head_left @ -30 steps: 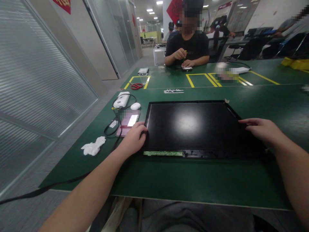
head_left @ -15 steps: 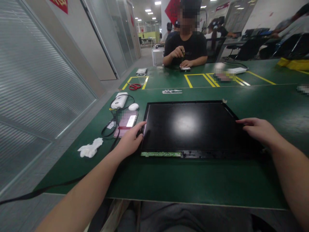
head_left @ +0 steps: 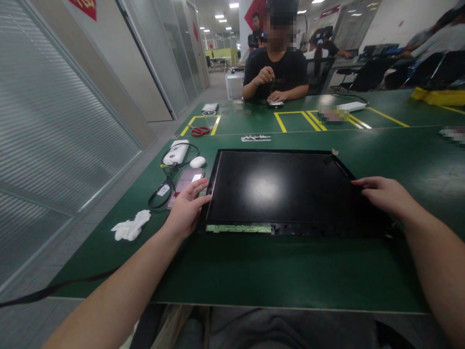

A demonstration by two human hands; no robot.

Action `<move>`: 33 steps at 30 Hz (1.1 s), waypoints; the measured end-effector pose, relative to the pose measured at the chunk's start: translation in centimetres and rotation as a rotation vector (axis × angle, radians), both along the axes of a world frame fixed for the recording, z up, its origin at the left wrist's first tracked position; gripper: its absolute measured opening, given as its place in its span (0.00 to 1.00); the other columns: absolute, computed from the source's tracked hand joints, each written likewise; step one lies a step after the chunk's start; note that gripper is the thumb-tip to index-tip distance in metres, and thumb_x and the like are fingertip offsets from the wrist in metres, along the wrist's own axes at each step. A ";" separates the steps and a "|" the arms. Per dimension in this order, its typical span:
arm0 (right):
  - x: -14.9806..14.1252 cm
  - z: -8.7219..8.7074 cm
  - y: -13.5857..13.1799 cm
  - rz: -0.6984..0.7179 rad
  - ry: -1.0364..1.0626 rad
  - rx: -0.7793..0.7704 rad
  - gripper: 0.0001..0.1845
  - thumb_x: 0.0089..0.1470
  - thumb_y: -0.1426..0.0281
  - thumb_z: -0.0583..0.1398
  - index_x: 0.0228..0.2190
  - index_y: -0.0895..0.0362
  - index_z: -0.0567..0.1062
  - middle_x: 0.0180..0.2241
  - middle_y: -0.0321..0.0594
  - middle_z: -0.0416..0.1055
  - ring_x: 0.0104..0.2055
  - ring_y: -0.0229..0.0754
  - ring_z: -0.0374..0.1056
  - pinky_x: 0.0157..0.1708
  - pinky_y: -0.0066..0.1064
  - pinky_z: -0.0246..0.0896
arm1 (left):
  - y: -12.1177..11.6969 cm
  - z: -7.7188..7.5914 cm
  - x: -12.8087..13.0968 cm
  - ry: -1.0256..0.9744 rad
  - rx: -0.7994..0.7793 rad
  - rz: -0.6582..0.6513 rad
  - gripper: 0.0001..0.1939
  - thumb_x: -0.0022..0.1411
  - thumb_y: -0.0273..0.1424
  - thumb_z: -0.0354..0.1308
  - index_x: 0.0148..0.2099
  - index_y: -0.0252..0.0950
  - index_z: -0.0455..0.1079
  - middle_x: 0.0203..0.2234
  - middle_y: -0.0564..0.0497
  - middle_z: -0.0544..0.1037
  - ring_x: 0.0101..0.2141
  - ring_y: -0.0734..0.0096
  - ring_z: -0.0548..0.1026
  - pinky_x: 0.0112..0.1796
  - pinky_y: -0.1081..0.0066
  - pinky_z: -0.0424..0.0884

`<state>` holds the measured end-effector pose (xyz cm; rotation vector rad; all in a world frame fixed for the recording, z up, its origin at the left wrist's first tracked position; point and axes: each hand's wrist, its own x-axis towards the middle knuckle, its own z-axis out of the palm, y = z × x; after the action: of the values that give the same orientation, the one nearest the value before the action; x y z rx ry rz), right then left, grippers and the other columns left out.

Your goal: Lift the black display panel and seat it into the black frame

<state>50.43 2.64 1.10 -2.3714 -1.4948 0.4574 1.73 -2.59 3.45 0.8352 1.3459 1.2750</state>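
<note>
A black LCD screen panel (head_left: 301, 194) lies in front of me on the green table, its dark face up and reflecting a bright spot. Along its near edge runs a narrow green circuit board (head_left: 239, 229). My left hand (head_left: 186, 206) grips the panel's left edge, thumb on the rim and fingers partly extended. At the opposite edge, my right hand (head_left: 390, 196) holds the frame between thumb and fingers; its lower fingers are hidden. A small pale tab (head_left: 334, 152) sticks up at the far right corner.
Left of the panel are a phone (head_left: 185, 182), a white mouse-like object (head_left: 198, 162), a white cabled device (head_left: 176, 152) and crumpled tissue (head_left: 131, 225). Beyond lie red scissors (head_left: 199, 131) and white strips (head_left: 255, 138). A person (head_left: 276, 72) works across the table.
The panel has shifted slightly away from me and to the left, its near edge looking a little higher. My left hand has moved left with its edge, fingers straighter; my right hand stays on the right edge.
</note>
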 end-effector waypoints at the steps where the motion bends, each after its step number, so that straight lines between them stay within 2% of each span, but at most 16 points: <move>1: 0.1 -0.1 0.0 0.002 0.001 0.007 0.25 0.44 0.74 0.58 0.45 0.57 0.82 0.36 0.44 0.78 0.35 0.43 0.72 0.36 0.32 0.64 | 0.0 -0.1 0.0 -0.015 -0.006 0.009 0.27 0.48 0.20 0.66 0.51 0.38 0.71 0.60 0.45 0.73 0.39 0.65 0.82 0.32 0.72 0.80; 6: 0.1 -0.3 0.0 0.003 0.006 0.021 0.26 0.44 0.74 0.57 0.45 0.57 0.82 0.36 0.44 0.79 0.34 0.43 0.72 0.35 0.33 0.65 | 0.2 -0.4 0.3 -0.133 -0.003 0.044 0.25 0.50 0.19 0.62 0.51 0.37 0.70 0.57 0.45 0.75 0.43 0.66 0.81 0.36 0.74 0.80; 8: 0.0 -0.1 0.0 0.003 -0.004 0.009 0.26 0.44 0.74 0.57 0.46 0.57 0.82 0.37 0.45 0.79 0.34 0.43 0.72 0.35 0.33 0.64 | 0.3 -0.4 0.6 -0.173 -0.013 0.059 0.24 0.51 0.19 0.61 0.51 0.38 0.69 0.55 0.46 0.76 0.42 0.67 0.82 0.35 0.75 0.80; 16: 0.2 -0.3 0.1 0.007 -0.021 0.003 0.25 0.45 0.75 0.57 0.45 0.56 0.82 0.36 0.43 0.78 0.34 0.43 0.72 0.37 0.33 0.64 | 0.3 -0.4 0.9 -0.148 -0.043 0.065 0.29 0.52 0.22 0.65 0.57 0.40 0.66 0.44 0.50 0.82 0.35 0.64 0.83 0.30 0.72 0.80; 20: 0.4 -0.5 0.1 0.011 -0.006 0.020 0.25 0.44 0.75 0.57 0.45 0.56 0.82 0.35 0.43 0.78 0.34 0.44 0.72 0.37 0.33 0.64 | 0.2 -0.4 0.8 -0.140 -0.064 0.063 0.31 0.54 0.24 0.66 0.60 0.41 0.66 0.40 0.50 0.83 0.32 0.64 0.83 0.26 0.74 0.77; 25: -0.1 -0.2 -0.1 -0.005 0.023 0.016 0.26 0.45 0.75 0.57 0.46 0.57 0.82 0.35 0.44 0.78 0.34 0.44 0.72 0.36 0.33 0.64 | 0.0 0.1 1.0 -0.155 -0.111 0.022 0.26 0.59 0.26 0.64 0.60 0.39 0.69 0.29 0.51 0.83 0.27 0.65 0.82 0.26 0.73 0.77; 28: -0.4 0.0 -0.2 -0.014 0.020 0.015 0.26 0.44 0.75 0.57 0.45 0.57 0.82 0.35 0.45 0.78 0.34 0.44 0.71 0.35 0.33 0.64 | -0.1 0.3 1.1 -0.134 -0.113 -0.025 0.21 0.61 0.27 0.63 0.56 0.37 0.74 0.31 0.50 0.84 0.31 0.64 0.82 0.31 0.71 0.78; 33: -0.3 0.1 -0.2 0.002 0.005 0.012 0.26 0.45 0.75 0.57 0.47 0.58 0.82 0.39 0.46 0.78 0.36 0.43 0.72 0.38 0.32 0.64 | -0.1 0.3 0.6 -0.146 -0.077 -0.133 0.19 0.56 0.25 0.61 0.50 0.33 0.79 0.35 0.47 0.85 0.36 0.61 0.83 0.33 0.71 0.78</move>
<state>50.10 2.44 1.15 -2.3584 -1.4936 0.4531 2.37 -2.67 3.73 0.7511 1.1956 1.1509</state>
